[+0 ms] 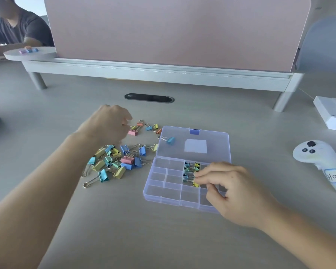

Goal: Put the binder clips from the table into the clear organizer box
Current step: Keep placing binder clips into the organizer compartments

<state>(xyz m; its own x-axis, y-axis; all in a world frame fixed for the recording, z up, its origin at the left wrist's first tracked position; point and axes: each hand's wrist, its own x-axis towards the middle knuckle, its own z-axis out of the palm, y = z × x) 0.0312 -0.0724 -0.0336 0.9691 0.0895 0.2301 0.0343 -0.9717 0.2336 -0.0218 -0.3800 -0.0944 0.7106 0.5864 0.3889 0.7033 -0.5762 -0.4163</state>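
Grey table [124, 230]: clear plastic organizer box [159, 191] lies open, pastel binder clip pile [113, 162] just left of it. Your right hand [233, 189] pinches a yellow binder clip [196, 184] in a middle compartment; seat it flat, handles aligned with its neighbours. Your left hand [107, 123] curls at a pink binder clip [133, 132], grip unclear.

Pastel binder clips [113, 162] heaped left of open clear organizer box [169, 187], several inside
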